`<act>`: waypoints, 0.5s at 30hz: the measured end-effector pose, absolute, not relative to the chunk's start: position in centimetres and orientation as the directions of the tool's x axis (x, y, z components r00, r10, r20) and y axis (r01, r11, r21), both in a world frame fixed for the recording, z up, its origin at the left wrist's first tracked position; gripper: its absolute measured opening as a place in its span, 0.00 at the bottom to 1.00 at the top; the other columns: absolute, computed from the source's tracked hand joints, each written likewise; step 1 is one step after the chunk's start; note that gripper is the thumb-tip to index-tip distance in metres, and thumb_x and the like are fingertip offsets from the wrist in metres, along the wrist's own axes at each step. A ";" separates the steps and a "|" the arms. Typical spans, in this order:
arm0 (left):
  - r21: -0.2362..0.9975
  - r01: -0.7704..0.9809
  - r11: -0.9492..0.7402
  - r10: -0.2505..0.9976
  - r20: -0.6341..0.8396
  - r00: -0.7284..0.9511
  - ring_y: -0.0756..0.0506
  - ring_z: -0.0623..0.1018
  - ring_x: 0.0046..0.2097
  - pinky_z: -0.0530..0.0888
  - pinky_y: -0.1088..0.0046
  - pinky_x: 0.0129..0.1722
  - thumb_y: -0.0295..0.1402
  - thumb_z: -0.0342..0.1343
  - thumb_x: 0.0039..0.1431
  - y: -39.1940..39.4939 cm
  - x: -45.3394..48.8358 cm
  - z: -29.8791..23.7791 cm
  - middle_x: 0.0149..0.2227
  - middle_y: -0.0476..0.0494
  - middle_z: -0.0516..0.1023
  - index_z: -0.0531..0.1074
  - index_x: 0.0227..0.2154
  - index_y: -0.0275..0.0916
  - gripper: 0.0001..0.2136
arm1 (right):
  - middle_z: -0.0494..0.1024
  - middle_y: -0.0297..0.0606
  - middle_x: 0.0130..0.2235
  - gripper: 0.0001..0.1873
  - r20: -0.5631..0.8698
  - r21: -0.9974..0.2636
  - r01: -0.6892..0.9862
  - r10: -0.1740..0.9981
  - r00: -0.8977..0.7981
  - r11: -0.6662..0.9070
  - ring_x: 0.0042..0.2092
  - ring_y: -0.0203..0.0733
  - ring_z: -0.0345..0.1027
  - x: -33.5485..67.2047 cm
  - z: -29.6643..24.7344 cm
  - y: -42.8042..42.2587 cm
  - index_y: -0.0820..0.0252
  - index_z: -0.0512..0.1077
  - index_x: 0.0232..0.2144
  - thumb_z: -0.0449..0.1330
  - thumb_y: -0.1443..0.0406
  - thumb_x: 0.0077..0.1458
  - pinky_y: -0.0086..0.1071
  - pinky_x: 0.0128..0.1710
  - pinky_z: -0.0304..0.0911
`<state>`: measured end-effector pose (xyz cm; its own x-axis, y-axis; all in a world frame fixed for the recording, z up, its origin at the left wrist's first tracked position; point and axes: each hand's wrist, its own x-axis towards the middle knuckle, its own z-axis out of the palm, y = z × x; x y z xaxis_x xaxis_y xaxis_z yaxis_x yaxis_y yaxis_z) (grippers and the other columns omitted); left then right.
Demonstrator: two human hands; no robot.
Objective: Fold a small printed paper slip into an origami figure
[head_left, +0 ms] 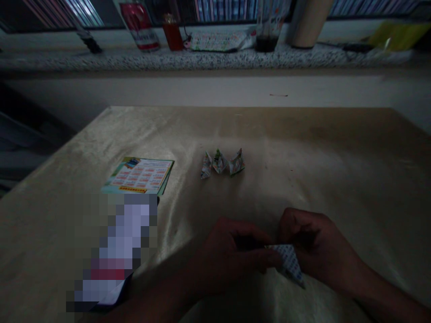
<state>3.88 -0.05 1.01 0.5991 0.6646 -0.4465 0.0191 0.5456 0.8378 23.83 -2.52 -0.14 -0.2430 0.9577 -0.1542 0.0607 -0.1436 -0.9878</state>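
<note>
A small piece of printed paper (290, 262), folded to a pointed shape, is between my hands near the front of the table. My left hand (237, 249) pinches its left corner between thumb and fingers. Against its right side sits my right hand (313, 244), fingers curled in; what its fingertips grip is partly hidden, though they appear to be on the paper. Farther back stand three small folded paper figures (220, 162) in a row, made of similar printed paper.
To the left lie a stack of printed leaflets (144, 175) and a blurred-out phone (114, 255). Beyond the table (303, 130), a stone windowsill (168, 60) carries a red can (140, 27), a small red bottle (173, 35), a plastic cup (267, 31) and a beige cylinder (310, 22).
</note>
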 end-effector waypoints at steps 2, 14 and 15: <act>0.846 -0.033 0.532 0.692 -0.412 0.593 0.53 0.74 0.27 0.69 0.79 0.29 0.38 0.73 0.47 0.1 3.9 1.1 0.24 0.50 0.78 0.83 0.27 0.36 0.11 | 0.67 0.26 0.22 0.19 -0.136 -0.991 0.034 0.964 -0.228 -0.131 0.23 0.28 0.58 23.8 0.2 -2.5 0.59 0.66 0.22 0.75 0.69 0.44 0.20 0.20 0.57; 0.964 -0.104 0.247 0.899 -0.188 0.395 0.50 0.80 0.30 0.77 0.78 0.32 0.35 0.68 0.56 -0.2 3.3 0.9 0.29 0.48 0.83 0.80 0.34 0.38 0.07 | 0.82 0.37 0.39 0.16 0.518 -0.732 0.359 0.815 -0.259 0.580 0.38 0.38 0.79 24.2 0.8 -2.6 0.53 0.76 0.43 0.65 0.77 0.55 0.26 0.37 0.76; 0.994 -0.028 0.108 0.923 -0.090 0.373 0.49 0.81 0.36 0.78 0.76 0.38 0.33 0.68 0.57 -0.3 3.0 1.0 0.37 0.47 0.84 0.80 0.40 0.40 0.09 | 0.82 0.38 0.39 0.15 0.535 -0.700 0.380 0.796 -0.283 0.605 0.37 0.38 0.79 24.3 1.0 -2.5 0.55 0.76 0.42 0.64 0.77 0.56 0.25 0.36 0.76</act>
